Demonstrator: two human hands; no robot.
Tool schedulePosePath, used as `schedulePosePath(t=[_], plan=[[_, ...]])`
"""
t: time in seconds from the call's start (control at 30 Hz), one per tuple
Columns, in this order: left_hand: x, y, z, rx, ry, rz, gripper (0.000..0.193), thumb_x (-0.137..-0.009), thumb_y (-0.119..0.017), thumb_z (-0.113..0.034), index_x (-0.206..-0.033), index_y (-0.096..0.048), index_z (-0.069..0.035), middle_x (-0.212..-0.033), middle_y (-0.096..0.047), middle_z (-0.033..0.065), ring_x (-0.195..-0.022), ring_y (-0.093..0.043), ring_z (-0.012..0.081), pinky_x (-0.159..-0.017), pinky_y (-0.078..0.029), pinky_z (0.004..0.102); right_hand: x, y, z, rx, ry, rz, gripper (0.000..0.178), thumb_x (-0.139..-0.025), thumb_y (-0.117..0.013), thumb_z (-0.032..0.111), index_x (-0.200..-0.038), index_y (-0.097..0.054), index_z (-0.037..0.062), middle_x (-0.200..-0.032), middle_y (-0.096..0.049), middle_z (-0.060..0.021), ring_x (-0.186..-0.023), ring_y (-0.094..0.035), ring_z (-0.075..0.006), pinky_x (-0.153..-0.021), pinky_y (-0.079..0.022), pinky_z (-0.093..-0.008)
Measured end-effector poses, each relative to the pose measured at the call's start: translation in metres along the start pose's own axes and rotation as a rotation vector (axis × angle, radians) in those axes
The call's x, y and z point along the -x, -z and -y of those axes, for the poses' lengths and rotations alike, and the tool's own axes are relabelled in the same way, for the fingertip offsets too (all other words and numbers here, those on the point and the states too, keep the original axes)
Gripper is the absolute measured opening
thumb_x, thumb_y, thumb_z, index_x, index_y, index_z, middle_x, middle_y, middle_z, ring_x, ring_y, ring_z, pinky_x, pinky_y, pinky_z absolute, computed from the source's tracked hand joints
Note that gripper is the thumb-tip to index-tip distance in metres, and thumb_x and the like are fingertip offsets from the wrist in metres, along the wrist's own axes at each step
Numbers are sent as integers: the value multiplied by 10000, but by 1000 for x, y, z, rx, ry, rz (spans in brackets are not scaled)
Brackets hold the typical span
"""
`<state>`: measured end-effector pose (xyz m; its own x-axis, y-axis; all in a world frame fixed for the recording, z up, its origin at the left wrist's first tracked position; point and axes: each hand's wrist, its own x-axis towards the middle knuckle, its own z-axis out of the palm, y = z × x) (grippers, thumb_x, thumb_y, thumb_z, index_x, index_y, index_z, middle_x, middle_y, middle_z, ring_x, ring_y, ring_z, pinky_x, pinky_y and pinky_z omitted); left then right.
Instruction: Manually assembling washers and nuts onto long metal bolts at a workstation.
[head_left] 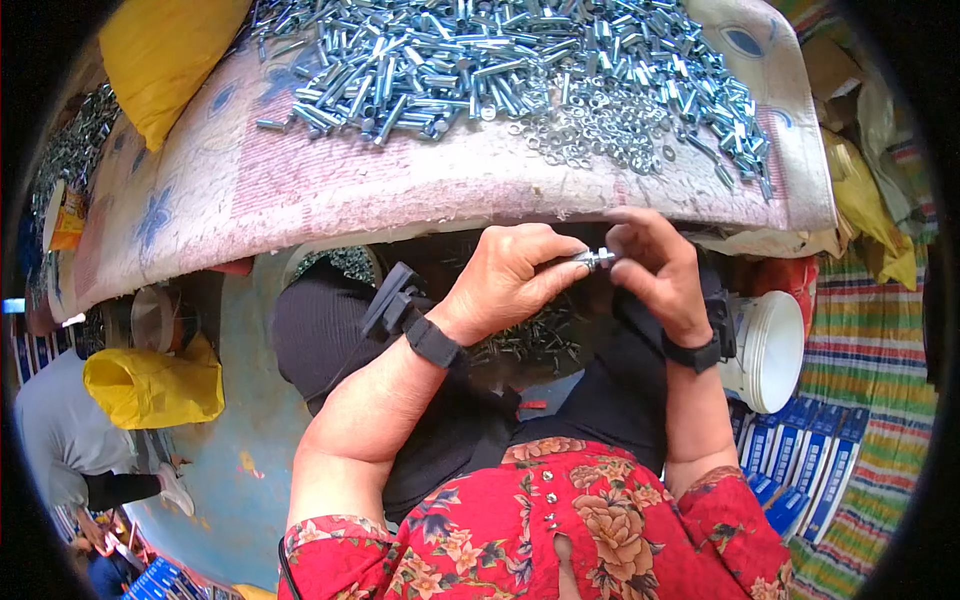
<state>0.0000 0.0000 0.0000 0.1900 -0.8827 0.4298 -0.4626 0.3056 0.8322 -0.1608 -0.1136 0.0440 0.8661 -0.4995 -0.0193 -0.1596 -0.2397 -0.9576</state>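
Two bare hands together above the lap, just beyond the near edge of a cloth-covered bench (pixel 400 190); in the left hand (pixel 520 265), pinched between thumb and index finger with the other fingers curled in, a small metal fastener (pixel 596 259), silvery, lying roughly level and pointing rightward; close by its free end, the right hand (pixel 645 262), thumb and fingers parted in a loose curve, slightly blurred; cannot tell whether touching the fastener or just short of it. On each wrist, a black strap with a dark block attached; below, dark trousers and a red floral garment (pixel 610 500).

On the bench, toward the far side, a broad heap of shiny metal sleeves (pixel 450 75); at its near edge, right of the middle, a spread of small washers (pixel 610 130); at the left, a yellow sack (pixel 165 65).

Beneath the bench edge, near the left forearm, a container of small metal parts (pixel 340 262); to the right, a tipped white bucket (pixel 773 350), blue-and-white boxes (pixel 815 460) and a striped sheet (pixel 870 370); far left, a yellow bag (pixel 155 390), and beside it another person (pixel 70 425), bent over.
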Motion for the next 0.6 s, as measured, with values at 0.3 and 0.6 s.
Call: schedulePosePath(t=[0.3, 0.6], plan=[[-1, 10, -2, -315, -113, 22, 191, -714, -696, -181, -841, -626, -57, -779, -601, 93, -669, -598, 235, -581, -474, 312, -1, -6, -33, 536, 166, -53, 328, -867, -538, 189, -633, -484, -34, -542, -446, -89, -486, -448, -134, -454, -346, -284], [-12, 121, 53, -1122, 293, -421, 179, -727, -660, -256, -817, -659, -102, -790, -611, 99, -731, -580, 279, -642, -451, 372, 18, 22, -47, 466, 193, -361, 237, -809, -592, 125, -642, -486, -5, -551, -439, -132, -451, -407, -218, -447, -349, -316]])
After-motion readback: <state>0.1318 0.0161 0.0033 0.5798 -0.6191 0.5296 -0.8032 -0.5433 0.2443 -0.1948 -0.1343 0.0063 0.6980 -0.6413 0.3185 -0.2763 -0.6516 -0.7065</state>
